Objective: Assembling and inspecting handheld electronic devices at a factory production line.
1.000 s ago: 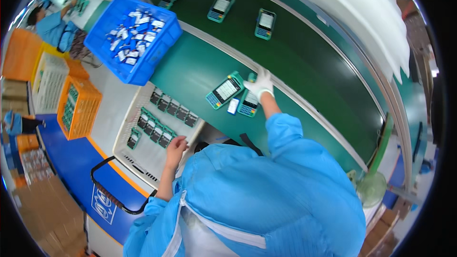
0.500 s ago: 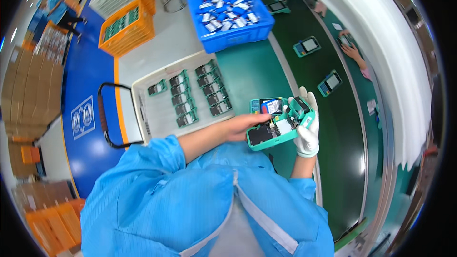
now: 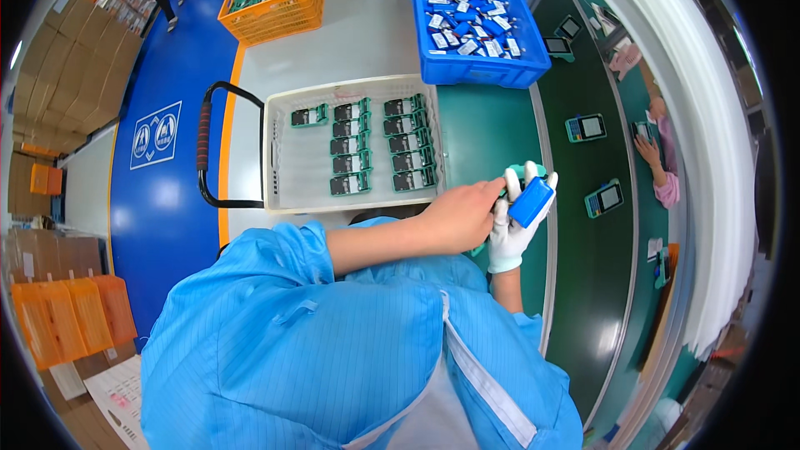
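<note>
Looking down through the head camera, I am seeing my left hand, bare, reaching across my body with its fingers curled in against a teal-framed device; how firmly it is gripping I cannot tell, since the fingertips are hidden behind the other hand. My right hand, in a white glove, is closing around a blue rectangular block, its fingers wrapping the block from behind and pressing it against the teal device, which is peeking out just above. Both hands are meeting over the edge of the dark green conveyor belt, in front of my blue smock. Just to the left a white tray is sitting on a cart, carrying rows of dark handheld units with one teal one apart at its upper left. Beyond it a blue crate is holding small blue and white parts. More teal devices are lying along the belt, where another person's hand is working at the far side.
</note>
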Demonstrator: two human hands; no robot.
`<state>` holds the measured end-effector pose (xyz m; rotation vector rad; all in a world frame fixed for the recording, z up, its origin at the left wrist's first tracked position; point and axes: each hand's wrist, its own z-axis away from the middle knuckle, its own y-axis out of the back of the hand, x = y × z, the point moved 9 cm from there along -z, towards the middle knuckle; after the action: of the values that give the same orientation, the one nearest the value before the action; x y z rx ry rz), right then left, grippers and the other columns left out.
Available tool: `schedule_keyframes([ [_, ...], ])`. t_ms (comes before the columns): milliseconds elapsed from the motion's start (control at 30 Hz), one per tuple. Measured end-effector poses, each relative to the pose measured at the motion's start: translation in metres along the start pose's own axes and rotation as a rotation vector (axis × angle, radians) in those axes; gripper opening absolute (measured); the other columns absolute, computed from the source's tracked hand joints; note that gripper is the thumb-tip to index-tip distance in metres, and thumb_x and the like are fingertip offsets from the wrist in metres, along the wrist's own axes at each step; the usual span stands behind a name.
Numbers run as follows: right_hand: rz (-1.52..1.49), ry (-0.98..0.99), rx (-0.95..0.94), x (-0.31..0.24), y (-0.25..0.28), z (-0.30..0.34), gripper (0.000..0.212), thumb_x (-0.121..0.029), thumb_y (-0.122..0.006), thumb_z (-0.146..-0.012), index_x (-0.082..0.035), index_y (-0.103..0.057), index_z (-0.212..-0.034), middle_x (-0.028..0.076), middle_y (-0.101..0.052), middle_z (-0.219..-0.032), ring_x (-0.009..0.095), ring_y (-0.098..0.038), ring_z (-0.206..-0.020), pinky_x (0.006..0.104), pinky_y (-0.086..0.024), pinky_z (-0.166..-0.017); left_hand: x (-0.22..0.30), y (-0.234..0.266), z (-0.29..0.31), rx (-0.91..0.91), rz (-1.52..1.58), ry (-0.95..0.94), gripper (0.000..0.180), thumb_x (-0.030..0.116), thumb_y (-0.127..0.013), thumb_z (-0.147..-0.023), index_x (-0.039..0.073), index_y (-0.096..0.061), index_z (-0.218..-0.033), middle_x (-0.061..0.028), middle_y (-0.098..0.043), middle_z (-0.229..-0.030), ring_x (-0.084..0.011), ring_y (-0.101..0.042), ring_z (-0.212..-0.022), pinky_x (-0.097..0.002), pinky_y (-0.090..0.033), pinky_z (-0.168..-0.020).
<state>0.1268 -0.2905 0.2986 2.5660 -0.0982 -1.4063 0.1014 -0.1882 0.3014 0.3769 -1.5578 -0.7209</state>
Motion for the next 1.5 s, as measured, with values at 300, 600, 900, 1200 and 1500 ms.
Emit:
schedule_keyframes([
  [300, -0.384, -0.318, 0.019, 0.028, -0.064, -0.007, 0.039, -0.003, -0.057, -0.09, 0.002, -0.049, -0.128, 0.014, -0.065, -0.114, 0.022, -0.057, -0.115, 0.0426, -0.023, -0.112, -0.075, 0.029, 0.011, 0.095, 0.417, 0.181, 0.048, 0.019, -0.055, -0.088, 0.001, -0.046, -0.132, -0.023, -0.06, -0.117, -0.0402, -0.058, -0.106, -0.0446, -0.046, -0.09],
  [600, -0.494, -0.257, -0.1, 0.042, -0.13, -0.165, 0.047, -0.031, -0.035, -0.104, 0.007, -0.063, -0.108, 0.019, -0.062, -0.115, 0.025, -0.056, -0.115, 0.0395, -0.036, -0.107, -0.298, 0.061, 0.109, 0.448, 1.096, 0.61, 0.041, 0.001, -0.062, -0.085, 0.002, -0.053, -0.125, -0.0109, -0.062, -0.119, -0.0172, -0.056, -0.11, -0.0327, -0.045, -0.096],
  [900, 0.841, -0.506, -0.536, 0.326, -0.149, -0.285, 0.047, -0.038, -0.051, -0.096, 0.002, -0.06, -0.119, 0.014, -0.067, -0.112, 0.024, -0.062, -0.104, 0.0317, -0.044, -0.092, -0.585, 0.107, 0.236, 0.582, 0.281, 1.009, 0.034, 0.016, -0.067, -0.078, 0.013, -0.063, -0.112, -0.0157, -0.066, -0.105, -0.0329, -0.062, -0.101, -0.0403, -0.049, -0.086],
  [1200, 0.713, -0.692, -0.443, 0.334, -0.188, -0.264, 0.036, -0.024, -0.059, -0.093, 0.004, -0.065, -0.115, 0.007, -0.068, -0.105, 0.012, -0.06, -0.096, 0.0234, -0.044, -0.086, -0.831, 0.049, 0.238, 0.32, 0.476, 1.192, 0.036, 0.006, -0.069, -0.077, 0.014, -0.067, -0.112, -0.0115, -0.068, -0.094, -0.0239, -0.064, -0.089, -0.0351, -0.049, -0.08],
  [1500, 0.654, -0.717, -0.329, 0.325, -0.181, -0.256, 0.03, -0.018, -0.057, -0.095, 0.005, -0.065, -0.113, 0.01, -0.067, -0.108, 0.014, -0.062, -0.1, 0.0256, -0.047, -0.089, -0.753, 0.1, 0.146, 0.492, -0.67, 1.1, 0.033, 0.012, -0.06, -0.076, 0.005, -0.055, -0.108, -0.0148, -0.052, -0.11, -0.0349, -0.053, -0.099, -0.0479, -0.044, -0.083],
])
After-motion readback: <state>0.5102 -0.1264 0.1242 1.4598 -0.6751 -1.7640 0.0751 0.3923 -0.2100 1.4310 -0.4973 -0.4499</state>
